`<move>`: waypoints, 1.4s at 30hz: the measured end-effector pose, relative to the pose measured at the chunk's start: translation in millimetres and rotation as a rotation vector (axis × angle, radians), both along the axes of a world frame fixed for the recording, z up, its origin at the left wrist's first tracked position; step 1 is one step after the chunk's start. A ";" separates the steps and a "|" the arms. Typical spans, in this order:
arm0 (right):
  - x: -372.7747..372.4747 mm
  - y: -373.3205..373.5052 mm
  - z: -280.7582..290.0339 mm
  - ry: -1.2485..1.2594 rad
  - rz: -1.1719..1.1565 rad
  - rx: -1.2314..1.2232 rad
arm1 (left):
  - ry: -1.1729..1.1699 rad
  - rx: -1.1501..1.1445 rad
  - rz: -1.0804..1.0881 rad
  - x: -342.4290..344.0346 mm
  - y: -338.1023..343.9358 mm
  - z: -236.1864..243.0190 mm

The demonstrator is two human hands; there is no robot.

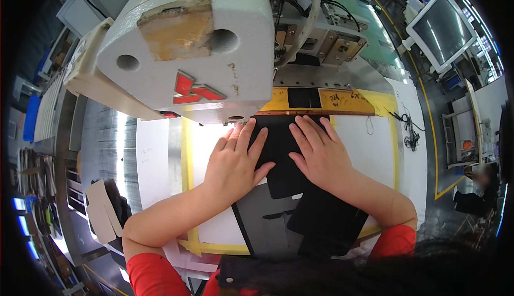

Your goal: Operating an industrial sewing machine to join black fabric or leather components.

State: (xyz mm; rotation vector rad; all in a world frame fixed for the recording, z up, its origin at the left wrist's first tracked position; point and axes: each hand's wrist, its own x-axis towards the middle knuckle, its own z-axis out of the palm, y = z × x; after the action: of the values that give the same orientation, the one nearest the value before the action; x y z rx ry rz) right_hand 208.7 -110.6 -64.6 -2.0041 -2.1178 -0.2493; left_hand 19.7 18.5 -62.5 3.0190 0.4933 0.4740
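Note:
A black flat piece, apparently fabric, (279, 138) lies in front of a yellow bar (348, 102), its far edge against the bar. My left hand (231, 159) lies palm down at its left side, fingers stretched toward the bar and partly beneath the machine head (235, 76). My right hand (324, 159) rests flat on its right side, fingers apart, fingertips near the bar. Neither hand grips anything. More black pieces (326, 218) lie overlapped below my right hand and forearm. Left of them is a dark grey sheet (257, 215) with narrow slots.
White sheets edged with yellow tape (187, 173) cover the work surface. Black thread (411, 132) lies tangled at the right. Beige and black pieces (104, 210) sit at the left. A monitor (441, 31) stands at the far right. Another person, blurred, is at the right edge.

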 end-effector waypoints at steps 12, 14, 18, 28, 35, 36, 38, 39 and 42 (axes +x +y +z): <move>4.6 0.0 3.5 0.011 0.018 -0.030 | 0.043 0.055 -0.009 1.5 -0.5 5.4; 5.6 0.3 4.1 0.012 0.032 -0.065 | 0.060 0.014 -0.015 1.2 -0.3 4.7; 6.4 0.9 4.8 0.010 0.033 -0.051 | 0.021 0.044 -0.015 1.1 0.6 2.3; 12.4 0.0 -2.6 0.051 0.088 -0.010 | 0.108 0.010 0.063 4.6 -5.5 7.9; 15.6 -1.1 -2.7 0.037 0.114 -0.023 | 0.063 0.002 0.074 7.2 -10.0 11.4; 15.8 -1.2 -2.4 0.028 0.121 0.008 | 0.045 0.004 0.080 7.4 -10.4 11.8; 16.4 -1.4 -2.0 0.017 0.123 -0.016 | 0.045 -0.004 0.075 8.2 -11.3 12.5; 16.6 -1.5 -1.9 0.008 0.131 0.016 | 0.030 0.001 0.084 8.5 -11.7 13.0; 18.7 -2.4 -1.3 0.023 0.140 0.013 | -0.010 0.015 0.070 10.4 -13.5 14.7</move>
State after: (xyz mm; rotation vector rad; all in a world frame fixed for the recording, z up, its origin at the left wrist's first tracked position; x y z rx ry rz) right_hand 227.5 -113.0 -65.9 -1.8325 -2.2245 -0.2149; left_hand 30.2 4.9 -47.8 3.0208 0.5994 0.4983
